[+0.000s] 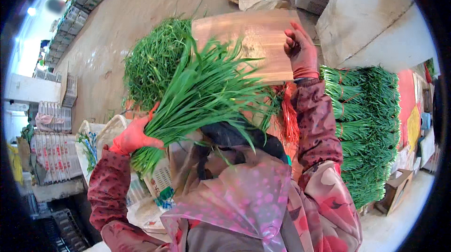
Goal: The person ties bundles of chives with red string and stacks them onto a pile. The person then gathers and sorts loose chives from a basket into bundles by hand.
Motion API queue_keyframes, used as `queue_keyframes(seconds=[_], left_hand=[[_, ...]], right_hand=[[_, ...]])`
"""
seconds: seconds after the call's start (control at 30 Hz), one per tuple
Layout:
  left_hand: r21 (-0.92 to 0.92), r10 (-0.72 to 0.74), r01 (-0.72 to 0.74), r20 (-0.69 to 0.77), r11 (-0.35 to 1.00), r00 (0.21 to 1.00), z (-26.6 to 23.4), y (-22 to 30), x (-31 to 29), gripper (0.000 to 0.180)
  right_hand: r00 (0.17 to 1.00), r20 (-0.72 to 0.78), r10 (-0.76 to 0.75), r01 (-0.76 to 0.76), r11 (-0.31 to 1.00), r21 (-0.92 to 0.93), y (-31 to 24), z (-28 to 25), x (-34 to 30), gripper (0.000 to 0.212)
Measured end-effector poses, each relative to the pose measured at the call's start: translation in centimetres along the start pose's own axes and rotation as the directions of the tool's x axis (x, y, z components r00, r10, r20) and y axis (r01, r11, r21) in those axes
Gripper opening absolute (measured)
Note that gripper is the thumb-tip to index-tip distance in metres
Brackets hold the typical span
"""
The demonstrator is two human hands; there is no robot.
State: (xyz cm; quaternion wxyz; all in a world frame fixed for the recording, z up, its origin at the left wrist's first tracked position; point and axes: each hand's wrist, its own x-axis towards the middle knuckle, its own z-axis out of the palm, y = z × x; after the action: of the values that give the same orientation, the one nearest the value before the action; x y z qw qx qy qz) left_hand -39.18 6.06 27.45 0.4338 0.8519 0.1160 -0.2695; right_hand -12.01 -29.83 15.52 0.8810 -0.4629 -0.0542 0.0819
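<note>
My left hand (136, 137), in a red glove, is closed round the pale lower ends of a big bunch of garlic chives (202, 87). The long flat leaves fan up and to the right, their tips over a wooden board (263, 26). By the right edge of that board, my right hand (302, 52), also gloved in red, is raised with its fingers loosely bent and apart. I see nothing in it. Below the board hang thin red strings (290, 120), close to my right sleeve.
A heap of loose green leaves (155, 64) lies left of the board. Tied bundles of chives (361, 130) are stacked at the right, beside a pale block-like surface (376, 22). White sacks (89, 144) stand near my left arm. Crates (56, 155) are piled farther left.
</note>
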Motion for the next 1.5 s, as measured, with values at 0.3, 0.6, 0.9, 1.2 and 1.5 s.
queue_keyframes(seconds=[0.3,0.6,0.9,1.2,1.5], left_hand=[[0.804,0.341,0.037,-0.293,0.593,0.893,4.0,-6.7,-2.3,0.091],[0.853,0.443,0.195,-0.431,0.483,0.786,7.1,-13.4,-5.7,0.074],[0.882,0.431,0.235,-0.413,0.409,0.802,6.5,-12.4,-6.1,0.07],[0.907,0.549,0.411,-0.299,-0.089,0.78,-4.8,-7.6,-11.8,0.056],[0.907,0.532,0.302,-0.108,-0.293,0.84,-8.0,-1.1,-10.3,0.049]], right_hand=[[0.879,0.296,0.373,0.303,0.043,-0.952,10.0,1.6,-9.3,0.037],[0.946,-0.077,0.316,-0.139,0.18,-0.974,10.8,-11.0,-12.2,0.031],[0.563,0.824,-0.058,0.757,0.436,-0.486,7.2,14.0,-14.0,0.053],[0.34,0.552,0.762,0.679,0.207,-0.704,10.7,9.4,-12.7,0.022],[0.402,0.869,-0.29,0.803,0.567,-0.183,5.4,23.3,-7.3,0.072]])
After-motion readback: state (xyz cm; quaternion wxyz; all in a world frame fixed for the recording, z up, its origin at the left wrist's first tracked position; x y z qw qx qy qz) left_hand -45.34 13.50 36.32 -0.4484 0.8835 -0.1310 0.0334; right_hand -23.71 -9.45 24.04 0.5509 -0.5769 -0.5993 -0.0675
